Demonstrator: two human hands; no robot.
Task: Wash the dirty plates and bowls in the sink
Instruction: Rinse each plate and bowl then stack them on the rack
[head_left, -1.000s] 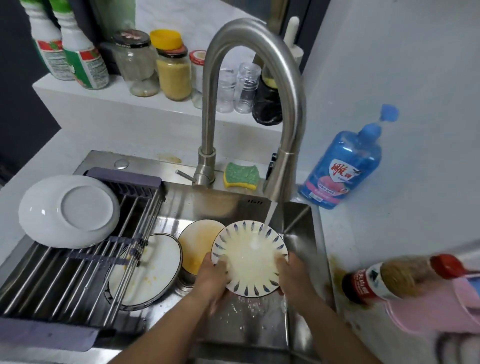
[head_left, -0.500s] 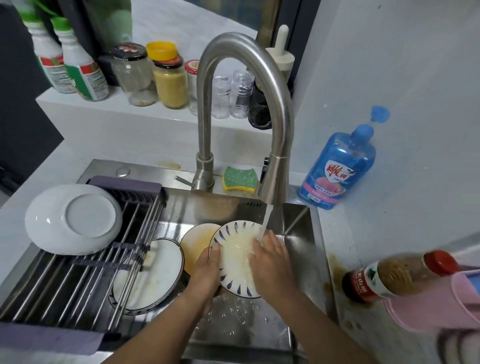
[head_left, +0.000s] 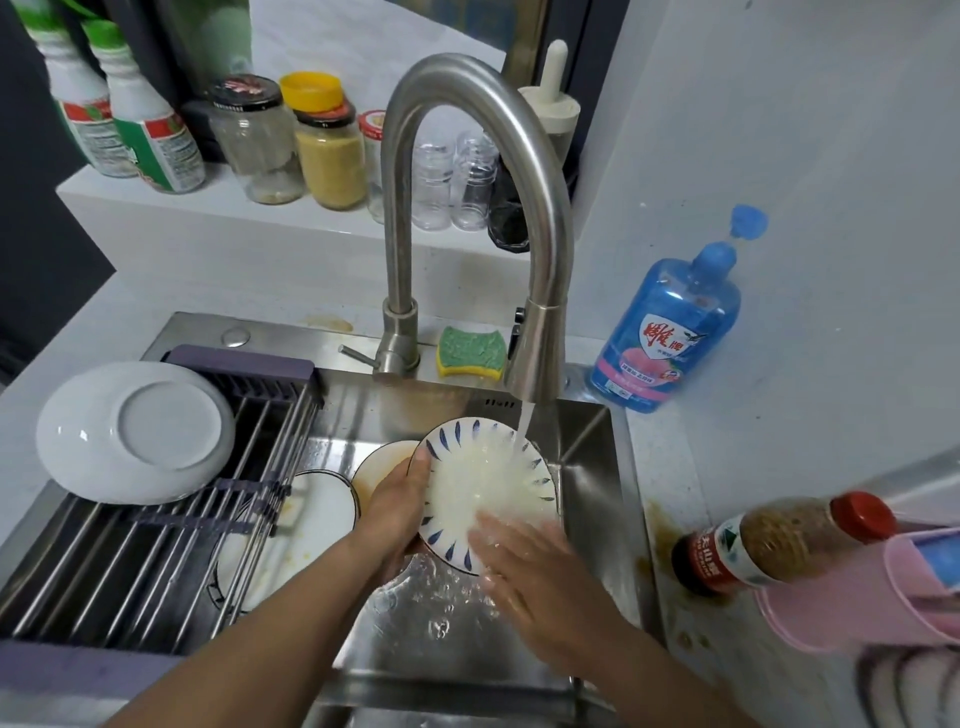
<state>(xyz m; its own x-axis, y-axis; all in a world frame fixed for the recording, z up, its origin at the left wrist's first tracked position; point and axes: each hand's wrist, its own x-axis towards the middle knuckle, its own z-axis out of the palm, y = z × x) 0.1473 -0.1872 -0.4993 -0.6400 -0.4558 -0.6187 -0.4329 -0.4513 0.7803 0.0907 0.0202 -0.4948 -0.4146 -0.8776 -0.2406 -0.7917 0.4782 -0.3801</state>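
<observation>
Blue-streaked porcelain is gripped at its left rim by the fingers of the left hand — the thumb is curled over the face of this plate, the other fingers being hidden behind it. Straight fingers of the right hand are pressed flat on the plate's lower face, blurred, with nothing clasped. The plate is held tilted above the sink, and its upper edge is struck by the water stream from the faucet. Just behind the left hand an orange-stained bowl is seen in the sink, and beside it a dark-rimmed plate lies partly under the drying rack. An upturned white plate is rested on that rack. Behind the basin a green sponge is placed; on the counter to the right a blue soap bottle is stood — nearer, a sauce bottle lies on its side.
</observation>
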